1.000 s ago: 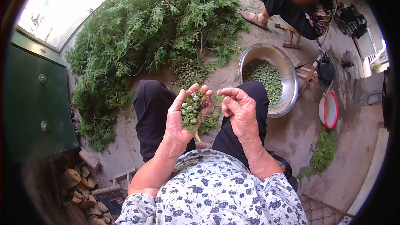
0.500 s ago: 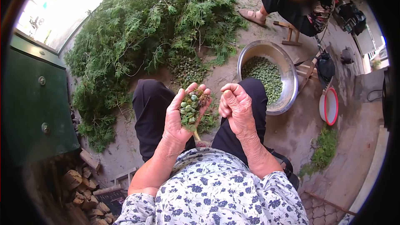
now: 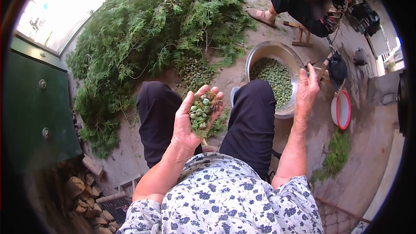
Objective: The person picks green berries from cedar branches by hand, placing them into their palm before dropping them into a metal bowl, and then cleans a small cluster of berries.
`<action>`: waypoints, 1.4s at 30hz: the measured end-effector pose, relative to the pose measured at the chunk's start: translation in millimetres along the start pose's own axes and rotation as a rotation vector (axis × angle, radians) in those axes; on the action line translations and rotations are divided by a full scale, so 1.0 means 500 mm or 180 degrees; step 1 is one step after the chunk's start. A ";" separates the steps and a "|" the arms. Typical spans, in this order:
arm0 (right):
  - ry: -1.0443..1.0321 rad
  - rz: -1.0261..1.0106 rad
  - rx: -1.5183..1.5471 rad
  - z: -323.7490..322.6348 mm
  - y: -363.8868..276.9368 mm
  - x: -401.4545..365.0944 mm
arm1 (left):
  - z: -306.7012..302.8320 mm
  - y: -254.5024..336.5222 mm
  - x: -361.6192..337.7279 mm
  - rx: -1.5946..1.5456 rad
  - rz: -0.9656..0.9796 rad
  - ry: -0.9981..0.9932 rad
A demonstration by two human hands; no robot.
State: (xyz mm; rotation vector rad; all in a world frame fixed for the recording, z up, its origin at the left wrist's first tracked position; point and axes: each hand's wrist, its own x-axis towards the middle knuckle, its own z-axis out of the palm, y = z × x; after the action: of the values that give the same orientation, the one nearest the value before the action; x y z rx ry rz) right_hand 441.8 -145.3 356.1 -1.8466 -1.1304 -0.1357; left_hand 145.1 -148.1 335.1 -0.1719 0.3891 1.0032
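Note:
My left hand is cupped palm-up over my lap. It holds a small heap of green cones mixed with bits of leaf and brown scraps. To the right, my right hand is raised beside a steel basin, overlapping its right rim in this view. Its fingers are apart, with nothing visible in them. Many loose green cones lie inside the basin, partly hidden behind my right knee.
A big pile of cut evergreen branches covers the ground ahead, with fallen cones at its near edge. Another person sits at upper right. A red-rimmed bowl, firewood and a green metal door lie around.
My right hand has moved right, from beside the left hand to the basin's rim, and its fingers have opened. My left hand has stayed nearly in place with the cones.

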 end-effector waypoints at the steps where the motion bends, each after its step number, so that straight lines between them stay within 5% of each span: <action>1: -0.0103 0.0185 0.0420 0.003 0.003 0.001 | 0.002 -0.002 0.000 -0.0049 -0.0017 -0.0023; 2: -0.0134 0.0173 0.0434 0.000 0.002 -0.011 | 0.002 -0.003 -0.001 -0.0095 -0.0035 -0.0039; 4: -0.1611 0.1588 0.1810 -0.014 -0.085 -0.047 | -0.001 -0.001 0.000 -0.0087 -0.0010 -0.0067; 6: -0.2773 0.1006 0.1706 -0.010 -0.137 -0.078 | 0.000 0.001 0.000 -0.0040 -0.0008 -0.0142; 8: -0.2458 -0.1205 0.0763 0.023 -0.143 -0.117 | -0.001 0.005 -0.001 0.0001 0.0020 -0.0111; 13: -0.2348 -0.0478 0.1541 0.053 -0.215 -0.153 | 0.005 0.004 -0.004 -0.0128 -0.0105 -0.0138; 16: -0.2110 -0.1138 0.1491 0.073 -0.238 -0.144 | -0.009 0.008 -0.007 -0.0086 -0.0261 -0.0433; 22: -0.2922 -0.1651 0.1427 0.098 -0.238 -0.145 | -0.011 0.006 -0.015 -0.0090 -0.0367 -0.0171; 26: -0.2957 -0.1497 0.1527 0.101 -0.234 -0.158 | -0.032 0.009 -0.012 -0.0100 -0.0497 -0.0434; 28: -0.2824 -0.0569 0.2050 0.095 -0.242 -0.161 | -0.035 0.006 -0.013 -0.0120 -0.0498 -0.0368; 32: -0.2551 0.0020 0.2557 0.084 -0.240 -0.158 | -0.009 -0.003 -0.013 -0.0005 -0.0411 -0.0143; 34: -0.2636 0.1297 0.3524 0.069 -0.247 -0.151 | -0.015 -0.002 -0.008 0.0071 -0.0413 -0.0138; 42: -0.2323 0.0285 0.2362 0.081 -0.239 -0.174 | -0.031 -0.010 -0.010 -0.0160 -0.0601 -0.0419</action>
State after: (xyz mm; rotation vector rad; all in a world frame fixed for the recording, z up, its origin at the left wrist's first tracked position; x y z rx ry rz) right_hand 289.1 -153.8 366.7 -1.2638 -1.3213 0.9561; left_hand 143.1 -159.5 322.8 -0.1833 0.2231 0.8334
